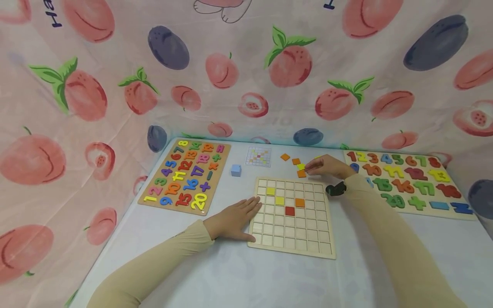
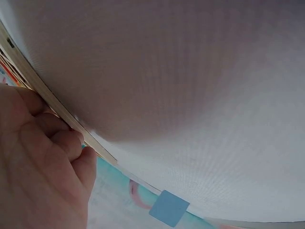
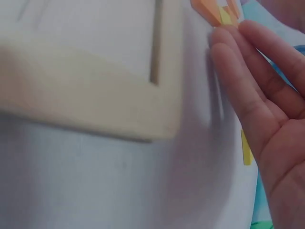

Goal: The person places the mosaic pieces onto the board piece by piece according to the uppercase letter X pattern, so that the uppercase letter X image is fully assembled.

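A square wooden grid board [image 1: 269, 231] carries two yellow tiles [image 1: 271, 191], a red tile [image 1: 290, 211] and an orange tile [image 1: 300, 202] in its cells. My left hand [image 1: 235, 220] rests on the board's left edge, fingers stretched out over the rim. Beyond the board's far right corner, my right hand [image 1: 327, 166] reaches to a small group of loose tiles. Its straight fingertips are right at a yellow tile [image 3: 225, 15], with orange tiles [image 3: 206, 10] around it. Another yellow tile [image 3: 246, 148] shows beside the right hand, which partly covers it in the head view.
A printed pattern card [image 1: 258, 157] lies behind the board, with a light blue cube [image 1: 236, 170] to its left. Number boards stand at either side, one left [image 1: 227, 154] and one right [image 1: 467, 216]. A peach-print cloth [image 1: 231, 111] hangs behind the table.
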`<state>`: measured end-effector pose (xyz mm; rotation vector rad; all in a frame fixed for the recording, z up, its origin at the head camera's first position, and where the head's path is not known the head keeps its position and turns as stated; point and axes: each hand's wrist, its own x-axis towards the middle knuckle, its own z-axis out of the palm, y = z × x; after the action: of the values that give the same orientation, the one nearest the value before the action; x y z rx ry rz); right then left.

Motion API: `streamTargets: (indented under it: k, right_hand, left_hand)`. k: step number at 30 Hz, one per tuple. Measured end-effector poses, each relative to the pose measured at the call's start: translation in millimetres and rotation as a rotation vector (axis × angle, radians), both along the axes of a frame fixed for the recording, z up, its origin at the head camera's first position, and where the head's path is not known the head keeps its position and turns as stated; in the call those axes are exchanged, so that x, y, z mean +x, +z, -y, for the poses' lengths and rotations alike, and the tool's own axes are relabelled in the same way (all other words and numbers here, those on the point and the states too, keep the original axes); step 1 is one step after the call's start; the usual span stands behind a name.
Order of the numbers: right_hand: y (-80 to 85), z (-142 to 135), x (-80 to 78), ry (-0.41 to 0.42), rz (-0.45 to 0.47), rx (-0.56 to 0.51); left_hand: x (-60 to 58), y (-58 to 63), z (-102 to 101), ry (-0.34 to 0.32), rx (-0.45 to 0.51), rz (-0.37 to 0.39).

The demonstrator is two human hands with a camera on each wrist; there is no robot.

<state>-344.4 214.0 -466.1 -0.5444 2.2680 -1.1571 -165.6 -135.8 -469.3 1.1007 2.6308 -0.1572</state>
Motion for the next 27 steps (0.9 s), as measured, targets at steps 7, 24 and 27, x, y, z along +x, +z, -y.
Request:
streamTargets:
  k: [7,24,27]
  right_hand:
    - [-1.5,8,-3.7,-0.003,-0.025,-0.026]
    - [-3.2,21,-18.3,0.013,-0.122,0.122]
    - [-3.8,22,-18.2,0.03,-0.15,0.126]
  left_hand:
    - [-0.6,-1.4,0,0.002,0.001,-0.008]
    - [-0.2,-1.5,0,0.007,0.003,0.009]
    - [-0.2,-1.9,0,0.011,0.002,0.011]
